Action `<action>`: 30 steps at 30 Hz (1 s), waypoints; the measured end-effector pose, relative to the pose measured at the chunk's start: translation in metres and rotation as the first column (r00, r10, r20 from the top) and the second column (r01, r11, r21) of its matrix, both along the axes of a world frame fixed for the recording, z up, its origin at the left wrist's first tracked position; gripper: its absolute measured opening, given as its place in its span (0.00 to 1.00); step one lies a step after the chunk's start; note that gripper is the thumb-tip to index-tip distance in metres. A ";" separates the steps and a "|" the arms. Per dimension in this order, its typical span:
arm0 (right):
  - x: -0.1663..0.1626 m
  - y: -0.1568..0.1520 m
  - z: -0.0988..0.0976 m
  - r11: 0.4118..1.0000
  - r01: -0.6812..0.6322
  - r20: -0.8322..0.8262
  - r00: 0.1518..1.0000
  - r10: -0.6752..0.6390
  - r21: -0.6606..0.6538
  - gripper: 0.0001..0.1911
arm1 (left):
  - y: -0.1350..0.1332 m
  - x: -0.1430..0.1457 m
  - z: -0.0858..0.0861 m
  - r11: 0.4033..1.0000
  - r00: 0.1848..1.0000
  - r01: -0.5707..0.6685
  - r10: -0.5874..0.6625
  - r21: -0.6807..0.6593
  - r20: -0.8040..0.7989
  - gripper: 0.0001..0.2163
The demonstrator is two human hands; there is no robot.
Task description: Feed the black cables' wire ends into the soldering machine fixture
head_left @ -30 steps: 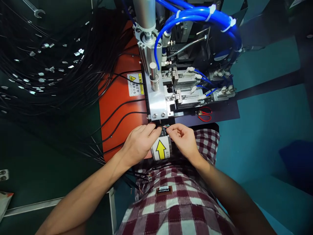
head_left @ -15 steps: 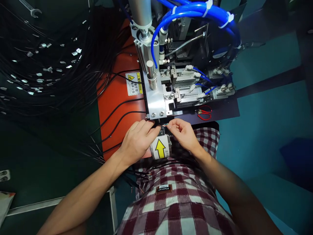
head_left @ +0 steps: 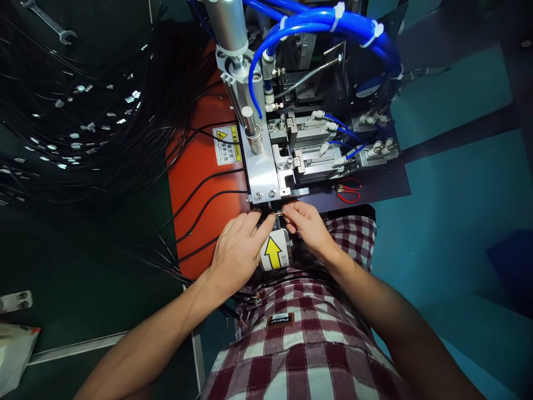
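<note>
Thin coloured wires [head_left: 280, 213] bridge the small gap between my hands, at the front of a metal press machine [head_left: 262, 175]. My right hand [head_left: 306, 223] pinches their ends between thumb and fingertips. From the left, my left hand [head_left: 240, 247] is closed over the cable end these wires come from, its thumb reaching toward them; the cable under the palm is hidden. Just below the fingertips is a white label with a yellow arrow [head_left: 273, 253] on a rounded part of the machine. Black cables [head_left: 208, 200] run across the orange base [head_left: 200, 222] into the machine's left side.
A large heap of black cables [head_left: 83, 133] with shiny connector ends lies left, a wrench [head_left: 50, 23] above it. Red-handled scissors [head_left: 348, 191] rest right of the machine. Blue air hoses [head_left: 320, 22] arch overhead. More cables with bare ends [head_left: 250, 297] hang by my lap.
My right fingertips have shifted slightly left, closer to the left thumb, and its lower fingers have opened a little. The whole view has moved slightly; both hands stay at the same spot.
</note>
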State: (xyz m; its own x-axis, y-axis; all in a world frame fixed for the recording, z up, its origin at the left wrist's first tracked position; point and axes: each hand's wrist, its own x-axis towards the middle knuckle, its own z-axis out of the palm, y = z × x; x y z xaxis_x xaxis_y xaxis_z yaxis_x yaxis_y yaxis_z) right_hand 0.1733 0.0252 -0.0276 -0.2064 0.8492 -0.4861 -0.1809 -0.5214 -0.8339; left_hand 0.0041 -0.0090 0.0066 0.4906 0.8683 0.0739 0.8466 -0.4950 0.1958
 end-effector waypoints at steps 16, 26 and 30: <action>0.001 -0.002 -0.002 0.995 -0.055 0.060 0.997 0.050 0.086 0.20 | -0.001 0.003 -0.006 0.992 0.978 -0.106 0.117 -0.073 0.170 0.18; 0.003 0.002 -0.009 0.996 -0.079 -0.026 0.996 0.080 0.041 0.23 | -0.003 0.004 -0.015 0.988 0.966 -0.139 0.149 -0.058 0.209 0.19; 0.003 0.001 -0.009 0.997 -0.058 -0.037 0.998 0.059 0.048 0.24 | -0.005 0.006 -0.014 0.987 0.967 -0.147 0.157 -0.066 0.200 0.19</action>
